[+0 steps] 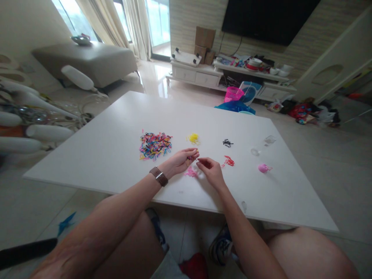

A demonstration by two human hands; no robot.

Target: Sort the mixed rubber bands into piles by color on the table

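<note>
Left hand [181, 160] is curled round some small multicoloured rubbery-looking loops [190, 157], probably so they don't scatter. Right hand [197, 161] has fingertips close beside them, can't tell if gripping; bright pink loops [191, 172] lie just below.

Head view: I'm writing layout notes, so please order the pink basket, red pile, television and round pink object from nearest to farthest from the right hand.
From the right hand:
1. Red pile, on the table just to its right.
2. Round pink object, farther right on the table.
3. Pink basket, beyond the table's far edge.
4. Television, high on the back wall.
</note>
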